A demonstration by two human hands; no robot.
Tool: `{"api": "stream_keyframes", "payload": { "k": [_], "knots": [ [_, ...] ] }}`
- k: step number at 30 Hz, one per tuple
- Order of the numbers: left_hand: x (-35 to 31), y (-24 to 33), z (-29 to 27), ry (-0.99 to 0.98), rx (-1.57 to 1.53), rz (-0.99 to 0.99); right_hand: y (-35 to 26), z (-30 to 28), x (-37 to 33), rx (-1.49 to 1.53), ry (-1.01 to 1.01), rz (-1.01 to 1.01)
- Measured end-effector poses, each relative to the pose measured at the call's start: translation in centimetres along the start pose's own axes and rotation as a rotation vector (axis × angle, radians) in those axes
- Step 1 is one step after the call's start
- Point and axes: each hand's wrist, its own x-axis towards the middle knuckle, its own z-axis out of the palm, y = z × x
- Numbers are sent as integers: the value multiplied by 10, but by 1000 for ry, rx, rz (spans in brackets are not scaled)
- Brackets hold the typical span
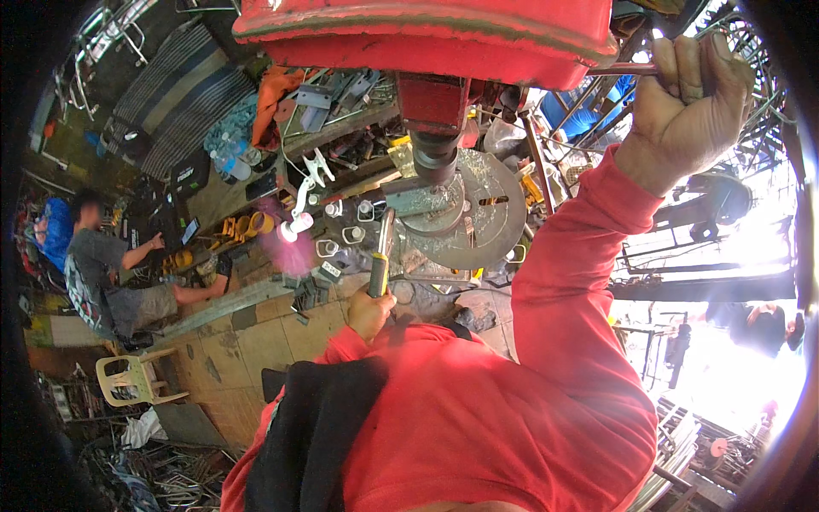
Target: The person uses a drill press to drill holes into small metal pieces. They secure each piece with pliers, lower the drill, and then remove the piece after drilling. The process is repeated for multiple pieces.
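My left hand [370,314] is closed round the black-and-yellow handles of a pair of pliers [380,271]. The pliers' jaws reach up to a flat metal piece [409,201] lying over the round drill press table [499,226], which is scattered with shavings. Just above that piece is the chuck [435,158] of the red drill press [426,34]; the drill bit's tip I cannot make out. Raised at the upper right, my right hand [687,107] has its fingers wrapped round the press's feed lever [624,69].
A bench with metal parts [333,102] and bottles [229,162] stands at the left. Near it are a white clip-on lamp or fan [299,213] and a seated person [107,264]. A plastic chair [136,378] is lower left. Metal rods [682,444] lie lower right.
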Motion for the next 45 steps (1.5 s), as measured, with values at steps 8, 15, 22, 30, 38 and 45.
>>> {"api": "stream_keyframes", "payload": {
  "k": [8,15,22,30,38,45],
  "knots": [
    [0,-4,1,16,28,-14,0,2,-3,16,-24,-5],
    [-3,12,-5,-12,17,-4,-2,2,-5,-5,-3,-10],
    [-2,9,-5,-7,30,5,-4,3,-8,-14,61,-11],
    [4,12,-9,-22,43,26,-4,-9,-5,112,-96,-1],
    [0,5,-4,-16,29,30,-4,-16,-6,119,-138,2],
    [1,2,-6,-25,5,17,-5,-20,-3,134,-170,-4]
  ]
}}
